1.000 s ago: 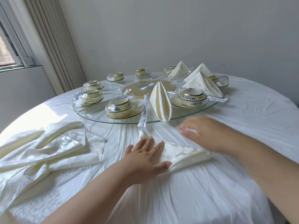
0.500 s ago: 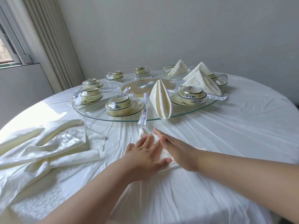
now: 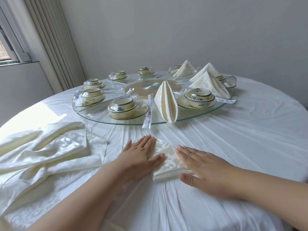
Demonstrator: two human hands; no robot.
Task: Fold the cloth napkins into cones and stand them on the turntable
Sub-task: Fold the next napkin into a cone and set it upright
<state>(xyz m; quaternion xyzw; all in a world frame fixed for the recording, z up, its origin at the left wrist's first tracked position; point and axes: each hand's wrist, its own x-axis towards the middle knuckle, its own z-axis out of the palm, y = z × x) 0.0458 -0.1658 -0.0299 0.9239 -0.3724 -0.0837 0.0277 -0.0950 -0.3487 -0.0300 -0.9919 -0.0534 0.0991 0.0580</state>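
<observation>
A cream patterned napkin (image 3: pixel 168 161), folded flat, lies on the white tablecloth in front of the glass turntable (image 3: pixel 196 116). My left hand (image 3: pixel 141 157) presses flat on its left part with straight fingers. Flat on the napkin's right part lies my right hand (image 3: pixel 205 167), fingers spread. One folded napkin cone (image 3: pixel 166 104) stands at the turntable's near edge. Three more folded napkins (image 3: pixel 211 85) stand at the back right of the turntable.
A heap of unfolded cream napkins (image 3: pixel 45 152) lies to the left on the table. Several wrapped bowl-and-plate sets (image 3: pixel 126 109) and wrapped chopstick packets (image 3: pixel 149 114) ring the turntable. A window and vertical blinds (image 3: pixel 50 39) are at the left, a grey wall behind.
My right hand swept in beside the left hand, then slid rightward across the napkin, which now lies flatter between both palms. The left hand stayed pressing.
</observation>
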